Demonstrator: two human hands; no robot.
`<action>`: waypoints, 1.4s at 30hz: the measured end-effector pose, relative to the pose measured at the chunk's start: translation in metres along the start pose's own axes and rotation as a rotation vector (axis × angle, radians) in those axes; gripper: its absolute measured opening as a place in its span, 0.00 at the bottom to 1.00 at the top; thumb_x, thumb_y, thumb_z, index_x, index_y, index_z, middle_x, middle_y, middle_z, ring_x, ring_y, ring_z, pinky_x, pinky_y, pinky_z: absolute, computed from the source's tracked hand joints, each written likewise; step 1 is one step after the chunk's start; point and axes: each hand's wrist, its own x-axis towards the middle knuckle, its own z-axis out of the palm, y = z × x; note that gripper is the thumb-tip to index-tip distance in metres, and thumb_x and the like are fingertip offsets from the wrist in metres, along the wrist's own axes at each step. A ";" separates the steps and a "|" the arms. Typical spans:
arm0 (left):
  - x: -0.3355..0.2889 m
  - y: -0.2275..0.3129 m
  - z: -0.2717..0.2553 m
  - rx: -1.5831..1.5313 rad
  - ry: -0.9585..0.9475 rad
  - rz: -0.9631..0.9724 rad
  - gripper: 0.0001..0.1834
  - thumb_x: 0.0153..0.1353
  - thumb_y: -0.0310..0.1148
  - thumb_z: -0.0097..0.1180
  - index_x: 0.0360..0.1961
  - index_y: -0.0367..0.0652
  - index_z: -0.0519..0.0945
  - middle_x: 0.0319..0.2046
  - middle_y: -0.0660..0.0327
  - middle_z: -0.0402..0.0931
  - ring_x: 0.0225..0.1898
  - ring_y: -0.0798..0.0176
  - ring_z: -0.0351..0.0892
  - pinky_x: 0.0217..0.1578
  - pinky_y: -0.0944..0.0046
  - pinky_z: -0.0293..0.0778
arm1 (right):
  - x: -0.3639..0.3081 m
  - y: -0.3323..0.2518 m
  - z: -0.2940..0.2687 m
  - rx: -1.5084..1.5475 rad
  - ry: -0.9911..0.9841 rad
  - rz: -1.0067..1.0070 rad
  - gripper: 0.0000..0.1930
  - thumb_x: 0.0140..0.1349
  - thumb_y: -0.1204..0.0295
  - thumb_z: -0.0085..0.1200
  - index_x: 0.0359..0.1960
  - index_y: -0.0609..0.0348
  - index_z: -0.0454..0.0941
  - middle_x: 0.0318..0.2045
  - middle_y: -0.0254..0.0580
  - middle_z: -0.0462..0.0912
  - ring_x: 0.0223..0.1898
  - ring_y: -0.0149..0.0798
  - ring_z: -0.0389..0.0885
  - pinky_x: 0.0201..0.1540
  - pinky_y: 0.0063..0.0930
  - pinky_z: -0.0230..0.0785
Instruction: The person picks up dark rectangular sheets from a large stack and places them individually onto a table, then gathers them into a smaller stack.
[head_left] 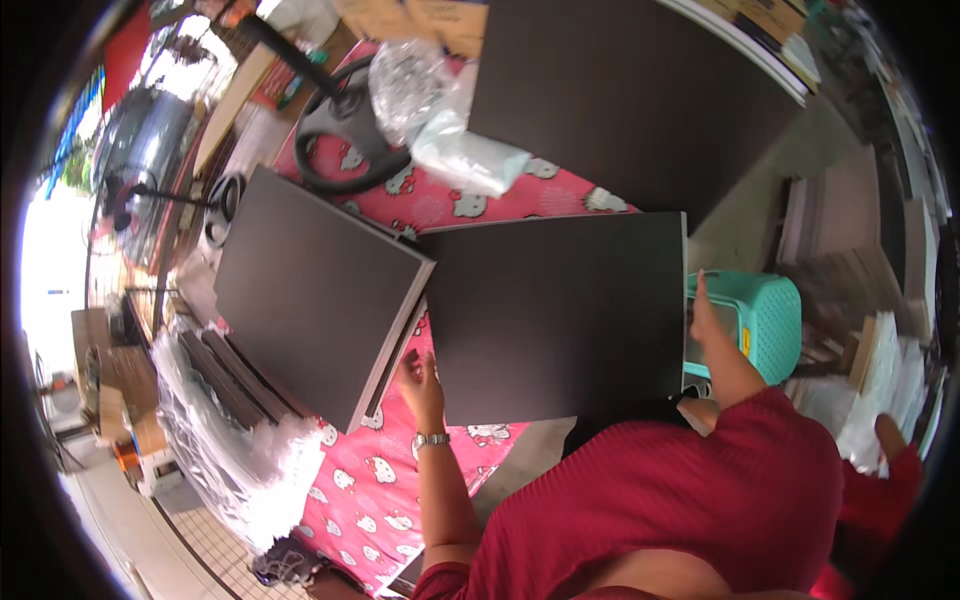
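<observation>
Two dark flat panels lie on a pink cartoon-print cloth (355, 500). The right panel (560, 320) is directly in front of me. The left panel (320, 290) sits at an angle, its pale edge close to the right one's corner. My left hand (420, 388), with a metal watch on the wrist, is at the gap between the panels, fingers apart and slightly bent. Nothing shows in it. My right hand (702, 315) is held upright at the right panel's outer edge, fingers stretched out; whether it touches the edge is hard to tell.
A larger dark panel (620, 90) lies beyond. Black steering-wheel-shaped part (350, 140) and clear plastic wrap (410, 90) rest at the back. Right: a turquoise basket (770, 325). Left: plastic-wrapped strips (225, 420). A red sleeve (885, 490) shows at lower right.
</observation>
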 end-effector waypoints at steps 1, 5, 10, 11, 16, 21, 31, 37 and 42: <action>-0.008 -0.016 0.017 -0.140 -0.050 -0.143 0.26 0.61 0.43 0.63 0.51 0.32 0.76 0.42 0.53 0.80 0.41 0.58 0.78 0.42 0.62 0.74 | 0.026 0.018 -0.037 0.071 -0.102 0.134 0.51 0.54 0.23 0.37 0.68 0.51 0.63 0.64 0.48 0.70 0.62 0.52 0.68 0.64 0.53 0.61; -0.004 -0.038 0.032 -0.025 -0.122 -0.068 0.36 0.57 0.47 0.65 0.56 0.27 0.72 0.47 0.47 0.78 0.47 0.52 0.78 0.48 0.58 0.73 | -0.025 0.024 0.010 -0.158 -0.300 -0.156 0.44 0.60 0.34 0.48 0.66 0.58 0.66 0.60 0.49 0.73 0.58 0.46 0.74 0.59 0.44 0.68; -0.029 0.036 0.019 0.010 -0.386 -0.350 0.41 0.54 0.47 0.67 0.59 0.26 0.69 0.53 0.45 0.76 0.54 0.50 0.76 0.55 0.56 0.69 | -0.075 0.010 -0.048 -0.702 0.066 -0.634 0.31 0.59 0.54 0.63 0.57 0.65 0.74 0.45 0.46 0.84 0.44 0.40 0.83 0.48 0.35 0.74; -0.035 0.026 0.016 0.029 -0.380 -0.341 0.41 0.54 0.46 0.67 0.60 0.26 0.69 0.54 0.46 0.75 0.55 0.51 0.75 0.56 0.57 0.69 | -0.090 0.005 -0.053 -0.653 0.038 -0.657 0.29 0.59 0.56 0.64 0.55 0.66 0.76 0.43 0.46 0.84 0.43 0.39 0.83 0.48 0.35 0.74; -0.083 0.038 0.060 -0.376 -0.396 -0.145 0.34 0.61 0.34 0.64 0.63 0.28 0.66 0.59 0.52 0.71 0.60 0.57 0.69 0.62 0.60 0.62 | -0.195 -0.057 -0.082 -0.561 0.124 -0.769 0.23 0.57 0.59 0.66 0.45 0.67 0.82 0.40 0.48 0.86 0.40 0.37 0.84 0.46 0.32 0.74; -0.001 0.155 0.098 -0.306 -0.434 0.044 0.32 0.64 0.35 0.62 0.63 0.30 0.65 0.58 0.53 0.71 0.58 0.59 0.69 0.61 0.60 0.63 | -0.160 -0.134 -0.069 -0.361 0.164 -1.021 0.23 0.55 0.59 0.68 0.44 0.66 0.82 0.32 0.46 0.86 0.34 0.37 0.84 0.42 0.31 0.75; 0.237 0.343 0.176 -0.510 -0.558 0.483 0.28 0.54 0.11 0.55 0.57 0.40 0.71 0.53 0.61 0.74 0.55 0.64 0.70 0.57 0.64 0.66 | -0.055 -0.223 0.018 -0.325 -0.051 -1.242 0.22 0.58 0.65 0.64 0.53 0.61 0.77 0.57 0.49 0.73 0.60 0.51 0.69 0.62 0.39 0.61; 0.268 0.343 0.236 -0.036 -0.526 0.315 0.21 0.53 0.19 0.61 0.49 0.35 0.73 0.52 0.57 0.74 0.56 0.59 0.69 0.60 0.59 0.62 | -0.028 -0.186 0.017 -0.376 -0.052 -1.203 0.24 0.61 0.71 0.61 0.58 0.65 0.70 0.53 0.45 0.76 0.54 0.40 0.75 0.59 0.32 0.65; 0.296 0.350 0.240 -0.311 -0.573 0.023 0.35 0.55 0.26 0.64 0.64 0.39 0.64 0.58 0.52 0.68 0.55 0.62 0.68 0.58 0.64 0.62 | -0.019 -0.202 0.031 -0.285 -0.026 -1.048 0.32 0.57 0.71 0.63 0.63 0.64 0.64 0.55 0.51 0.75 0.56 0.45 0.74 0.61 0.36 0.65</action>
